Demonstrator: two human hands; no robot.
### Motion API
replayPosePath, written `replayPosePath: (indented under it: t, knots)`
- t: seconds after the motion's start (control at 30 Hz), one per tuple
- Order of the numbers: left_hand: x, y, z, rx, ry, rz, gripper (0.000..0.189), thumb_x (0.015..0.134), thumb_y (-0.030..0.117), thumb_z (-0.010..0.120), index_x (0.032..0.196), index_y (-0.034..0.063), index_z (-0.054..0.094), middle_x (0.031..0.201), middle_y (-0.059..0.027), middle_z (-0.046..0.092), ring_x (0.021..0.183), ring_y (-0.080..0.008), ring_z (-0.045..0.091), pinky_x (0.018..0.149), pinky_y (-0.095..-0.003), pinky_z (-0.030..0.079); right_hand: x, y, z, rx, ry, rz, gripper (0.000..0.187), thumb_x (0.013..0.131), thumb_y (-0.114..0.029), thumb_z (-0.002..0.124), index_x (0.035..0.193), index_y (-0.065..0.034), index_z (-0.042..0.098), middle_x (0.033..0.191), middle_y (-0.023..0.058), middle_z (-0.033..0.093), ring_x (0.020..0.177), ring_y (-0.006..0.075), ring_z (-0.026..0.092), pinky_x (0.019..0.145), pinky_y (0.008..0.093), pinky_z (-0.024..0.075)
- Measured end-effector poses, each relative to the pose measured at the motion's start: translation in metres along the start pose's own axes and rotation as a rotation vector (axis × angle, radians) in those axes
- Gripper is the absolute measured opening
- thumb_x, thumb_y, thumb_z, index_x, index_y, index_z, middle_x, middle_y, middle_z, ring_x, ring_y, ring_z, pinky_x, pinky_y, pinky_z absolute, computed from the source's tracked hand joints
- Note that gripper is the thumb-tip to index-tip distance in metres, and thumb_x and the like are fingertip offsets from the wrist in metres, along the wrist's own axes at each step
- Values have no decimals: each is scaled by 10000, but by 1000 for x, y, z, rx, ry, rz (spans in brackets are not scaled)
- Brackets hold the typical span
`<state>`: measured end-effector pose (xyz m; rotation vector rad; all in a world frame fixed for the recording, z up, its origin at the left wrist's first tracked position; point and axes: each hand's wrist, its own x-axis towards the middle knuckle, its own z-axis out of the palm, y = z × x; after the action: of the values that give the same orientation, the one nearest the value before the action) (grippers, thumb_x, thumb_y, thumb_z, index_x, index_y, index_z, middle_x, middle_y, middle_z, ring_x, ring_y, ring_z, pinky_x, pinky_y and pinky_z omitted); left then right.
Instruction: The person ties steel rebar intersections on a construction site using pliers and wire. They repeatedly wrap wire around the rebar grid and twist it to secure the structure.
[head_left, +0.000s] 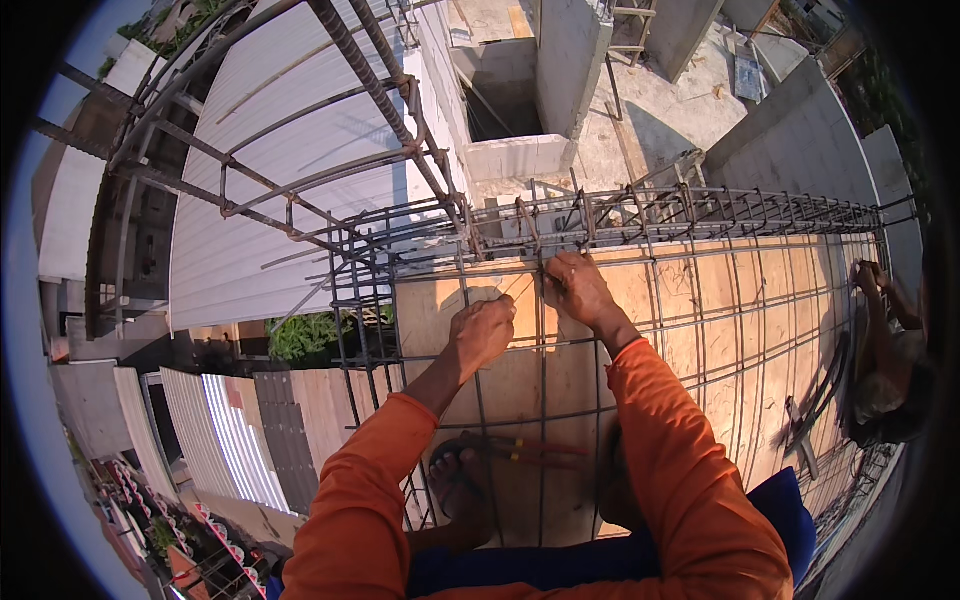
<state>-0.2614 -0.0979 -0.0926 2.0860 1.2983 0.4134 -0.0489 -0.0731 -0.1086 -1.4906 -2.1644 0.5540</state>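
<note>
My left hand (484, 330) is curled closed above the plywood deck (510, 390), its thumb and forefinger pinched together. What looks like a thin wire runs from those fingertips towards my right hand (581, 289). That hand's fingers are bent close against a lengthwise bar of the rebar mesh (542, 375), near the deck's far edge; their tips are hidden. Just beyond the hands stretches a rebar beam cage (637, 214) with stirrups. Below them, by my sandalled foot (457, 480), lie pincers with red handles (544, 454), partly in shadow.
Rebar column bars (375, 82) rise at the upper left. A co-worker's hands (874, 277) are at the far right, near dark bent bars (821, 397) and a hammer-like tool (806, 457). Past the deck's left edge, corrugated roofs (232, 427) lie far below. Block walls (795, 142) stand beyond the cage.
</note>
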Motion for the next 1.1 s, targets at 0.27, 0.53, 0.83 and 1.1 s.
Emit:
replayPosePath:
  t: [0.27, 0.53, 0.83, 1.1]
  knots:
    - [-1, 17, 26, -43, -147, -83, 113, 799, 93, 532, 872, 35, 596, 742, -211, 639, 754, -379, 642, 688, -462, 500, 16, -6, -3, 107, 182, 208, 217, 745, -180, 698, 860, -65, 554, 852, 128, 595, 771, 355, 598, 650, 434, 498]
    - [-2, 32, 7, 42, -143, -58, 125, 805, 108, 523, 842, 4, 583, 781, -235, 636, 779, -402, 635, 684, -464, 513, 4, -15, 20, 2, 311, 220, 146, 765, -145, 673, 832, -59, 576, 803, 114, 607, 783, 327, 558, 745, 438, 437]
    - [5, 46, 9, -54, -102, -75, 96, 812, 95, 563, 830, 0, 563, 786, -244, 623, 788, -414, 622, 696, -471, 492, 7, -12, 22, 26, 201, 1, 186, 683, -16, 608, 864, -58, 610, 828, 92, 625, 851, 303, 538, 772, 386, 426]
    - [46, 44, -17, -119, -11, -3, 157, 850, 150, 568, 825, -1, 601, 759, -220, 613, 722, -395, 616, 627, -436, 473, 11, 4, 20, 236, 20, -60, 109, 728, -104, 657, 836, -121, 655, 793, 66, 649, 839, 301, 544, 771, 379, 437]
